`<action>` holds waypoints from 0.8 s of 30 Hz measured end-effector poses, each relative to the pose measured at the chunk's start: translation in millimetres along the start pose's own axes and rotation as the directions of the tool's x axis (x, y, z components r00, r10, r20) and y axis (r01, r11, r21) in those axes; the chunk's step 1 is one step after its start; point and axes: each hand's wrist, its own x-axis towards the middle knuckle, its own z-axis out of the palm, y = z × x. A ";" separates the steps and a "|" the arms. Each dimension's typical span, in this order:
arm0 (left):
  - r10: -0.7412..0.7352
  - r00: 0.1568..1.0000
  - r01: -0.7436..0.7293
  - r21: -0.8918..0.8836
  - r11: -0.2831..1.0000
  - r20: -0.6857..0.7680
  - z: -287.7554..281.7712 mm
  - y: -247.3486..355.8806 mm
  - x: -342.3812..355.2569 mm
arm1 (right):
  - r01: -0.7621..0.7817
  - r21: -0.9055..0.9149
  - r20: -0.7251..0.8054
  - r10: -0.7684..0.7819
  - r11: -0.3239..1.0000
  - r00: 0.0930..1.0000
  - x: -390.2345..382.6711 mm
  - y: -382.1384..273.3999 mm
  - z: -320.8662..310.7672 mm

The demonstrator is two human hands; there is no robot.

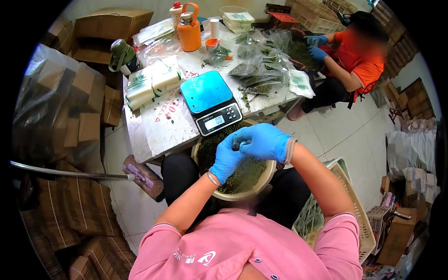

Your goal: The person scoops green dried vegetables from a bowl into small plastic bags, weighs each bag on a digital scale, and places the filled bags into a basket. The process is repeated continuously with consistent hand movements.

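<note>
My two hands, in blue gloves, meet above a wide pale basin that rests between my knees. Loose dark green, grainy plant bits fill much of the basin. My left hand is closed, with its fingertips against the right. The right hand is closed too, its fingers curled over toward the left. Something small and greyish shows between them, too little of it to name. Just beyond the hands, at the table's near edge, stands a digital scale with a bare blue plate and a lit display.
On the white table are stacks of empty bags, an orange flask and filled clear bags. A co-worker in orange sits at the far right. A crate stands by my right, a broom at left.
</note>
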 end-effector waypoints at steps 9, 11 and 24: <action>-0.168 0.963 0.151 0.094 0.984 0.209 -2.8 16.3 7.0 | 0.007 0.186 -0.321 0.054 0.983 0.945 -28.2 15.6 6.3; -0.115 0.960 0.102 0.063 0.993 0.254 -16.6 33.3 19.3 | 0.146 0.397 -0.539 0.102 0.906 0.836 -43.2 14.6 -7.5; 0.432 0.857 -0.383 0.908 0.170 0.280 -33.9 94.0 227.7 | 0.232 0.919 -0.370 0.491 0.320 0.789 -56.1 118.1 47.5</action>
